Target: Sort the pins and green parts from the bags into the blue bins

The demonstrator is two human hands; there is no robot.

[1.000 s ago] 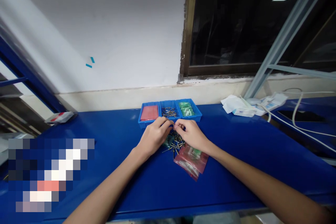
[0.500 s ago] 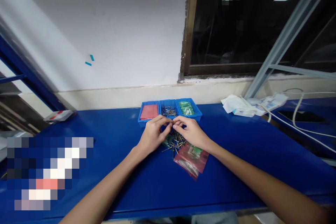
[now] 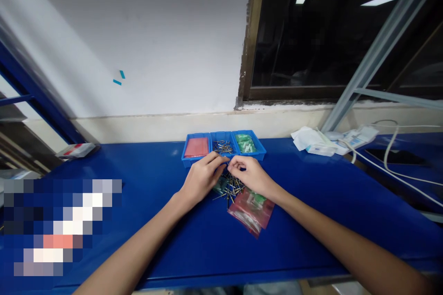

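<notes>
My left hand (image 3: 204,174) and my right hand (image 3: 251,174) meet fingertip to fingertip above a heap of thin metal pieces (image 3: 234,185). Both are pinched closed; whatever lies between the fingers is too small to make out. Red plastic bags (image 3: 249,214) with something green at their upper edge lie below my right hand. Just behind the hands stand three joined blue bins: the left bin holds a red stack (image 3: 196,147), the middle one loose metal pieces (image 3: 223,147), the right one green packets (image 3: 245,143).
White papers or wrappers (image 3: 313,141) lie at the back right of the blue table (image 3: 194,249), beside white cables (image 3: 387,156) and a dark flat object (image 3: 396,156). A clear packet (image 3: 76,150) sits at the back left. A metal post rises at the right.
My right fingertips have curled in more, and the small thing seen between the fingers before no longer shows. My left hand has hardly moved.
</notes>
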